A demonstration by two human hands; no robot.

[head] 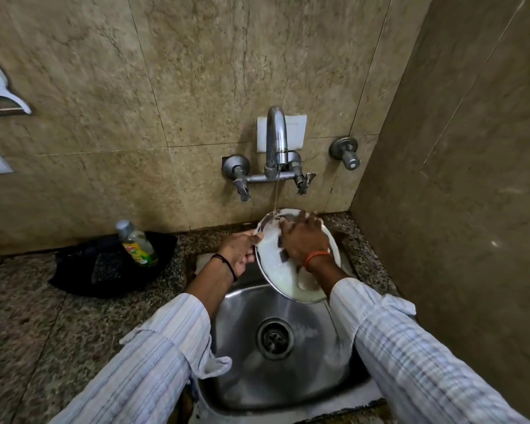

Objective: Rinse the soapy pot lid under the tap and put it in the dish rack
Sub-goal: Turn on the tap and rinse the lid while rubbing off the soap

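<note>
Over the steel sink (248,347), tilted under the tap (276,139), sits the soapy pot lid (276,270), thin water stream landing on its top edge. My left hand (239,249) pinches the lid's left rim, grip clenched on it. My right hand (303,240) lies flat across the lid's face, fingers spread, grip released, just pressing. Dark handle piece peeks out beside that palm. Left on the granite desk (43,316): black tray (74,276) holding a dish soap bottle (136,243). Striped sleeves rolled back.
</note>
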